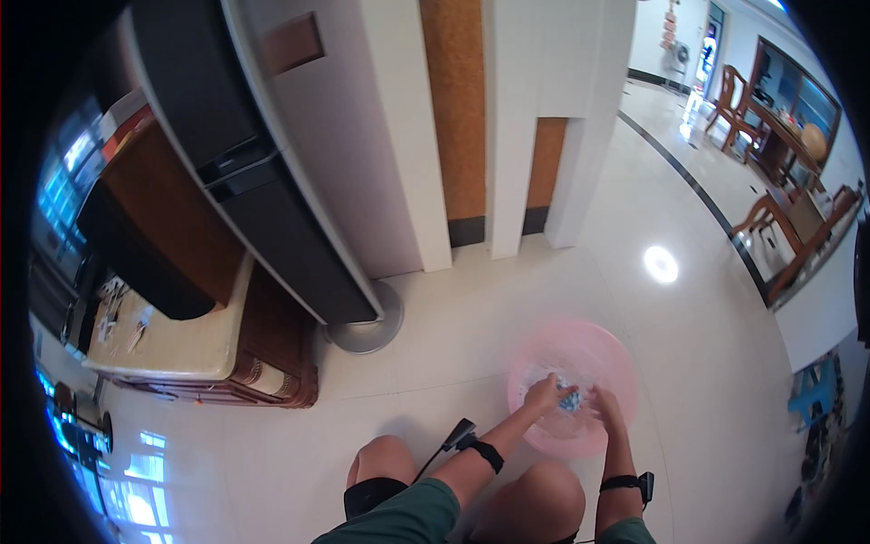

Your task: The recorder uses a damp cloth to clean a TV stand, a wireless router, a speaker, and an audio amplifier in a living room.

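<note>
A round pink plastic basin [574,333] stands on the tiled floor in front of my knees, with clear water in it. My left hand [544,394] reaches into it from the left, its fingers closed on a small crumpled blue-and-white cloth [569,398]. Over the basin's right side is my right hand [605,406], with a small gap between it and the cloth. Its fingers are slightly spread, and nothing shows in them. Part of the cloth is hidden behind my left fingers.
Left of the basin, a marble-topped wooden cabinet [197,353] carries a brown speaker [170,211]. Beside it a tall dark floor-standing unit [272,204] rises from a round base. White pillars [506,170] stand behind. Wooden chairs [731,102] and a blue stool [812,394] are at the right.
</note>
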A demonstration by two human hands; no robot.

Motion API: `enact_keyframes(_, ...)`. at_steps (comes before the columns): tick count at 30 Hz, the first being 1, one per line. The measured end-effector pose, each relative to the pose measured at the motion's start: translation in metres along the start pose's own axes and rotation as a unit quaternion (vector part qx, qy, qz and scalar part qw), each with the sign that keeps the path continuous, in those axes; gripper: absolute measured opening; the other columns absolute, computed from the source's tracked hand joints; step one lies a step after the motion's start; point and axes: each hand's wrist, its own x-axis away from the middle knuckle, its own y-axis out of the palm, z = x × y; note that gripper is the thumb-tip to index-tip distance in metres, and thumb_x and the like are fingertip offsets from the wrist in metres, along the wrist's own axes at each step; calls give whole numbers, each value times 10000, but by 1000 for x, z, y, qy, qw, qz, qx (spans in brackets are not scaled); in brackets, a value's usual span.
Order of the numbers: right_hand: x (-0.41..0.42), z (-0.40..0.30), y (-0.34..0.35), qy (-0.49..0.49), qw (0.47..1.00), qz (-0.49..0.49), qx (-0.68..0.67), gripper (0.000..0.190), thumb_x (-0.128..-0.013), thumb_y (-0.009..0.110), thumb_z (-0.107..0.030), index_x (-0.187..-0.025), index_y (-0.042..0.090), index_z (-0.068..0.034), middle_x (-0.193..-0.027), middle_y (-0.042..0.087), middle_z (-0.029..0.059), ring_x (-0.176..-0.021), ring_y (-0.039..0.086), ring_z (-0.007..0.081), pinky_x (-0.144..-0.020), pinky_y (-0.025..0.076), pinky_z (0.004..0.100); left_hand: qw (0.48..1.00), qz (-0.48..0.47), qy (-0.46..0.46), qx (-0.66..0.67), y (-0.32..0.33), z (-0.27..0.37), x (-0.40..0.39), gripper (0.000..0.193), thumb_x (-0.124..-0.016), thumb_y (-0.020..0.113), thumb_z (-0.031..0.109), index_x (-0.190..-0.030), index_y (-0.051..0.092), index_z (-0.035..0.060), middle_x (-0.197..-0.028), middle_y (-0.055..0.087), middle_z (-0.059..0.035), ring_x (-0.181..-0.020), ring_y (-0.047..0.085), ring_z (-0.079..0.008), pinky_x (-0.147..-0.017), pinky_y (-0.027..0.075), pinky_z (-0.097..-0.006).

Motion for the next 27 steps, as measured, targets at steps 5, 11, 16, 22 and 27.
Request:
enact_keyframes(5, 53, -33, 66, -213, 973, -39, -74, 445, -909, 613, -119, -1344, 575, -31, -1199, 655, 129, -1041, 665, 235, -808, 578, 428, 998, 37, 46, -20, -43, -19, 19, 871, -873, 478, 794, -1114, 601, -34, -1011, 693, -277, -969, 670, -438, -832, 523, -509)
enact_keyframes(11, 99, -139, 110, -114, 942, -316, 2, 235, -907, 570, -50, -1134, 605, 0, -1044, 690, 117, -857, 706, 203, -763, 634, 406, 985, -18, 36, 170, -158, 25, 70, 681, -910, 543, 708, -989, 609, 35, -843, 667, -110, -721, 655, -182, -685, 534, -332)
enact_keyframes(16, 181, -244, 199, -235, 932, -224, -160, 88, -905, 593, -6, -924, 542, -75, -866, 646, 55, -711, 673, 158, -643, 600, 314, 930, -80, 31, 358, -294, 50, 179, 345, -927, 723, 357, -1059, 595, 66, -1002, 650, -40, -819, 650, -116, -702, 549, -271)
enact_keyframes(22, 341, -324, 293, -290, 927, -224, -80, 145, -899, 627, 10, -959, 539, -89, -876, 639, 29, -743, 624, 108, -640, 541, 266, 879, -4, 44, 475, -396, 55, 301, 306, -970, 652, 215, -1251, 592, 109, -1039, 662, -2, -1011, 636, -119, -834, 559, -317)
enact_keyframes(27, 433, -329, 308, -249, 905, -344, 30, 277, -843, 665, 59, -1051, 533, -68, -904, 649, 30, -844, 623, 124, -759, 513, 278, 659, 260, 32, 705, -443, 78, 402, 275, -1056, 511, 212, -1302, 564, 103, -1134, 675, -45, -1039, 675, -165, -912, 566, -356)
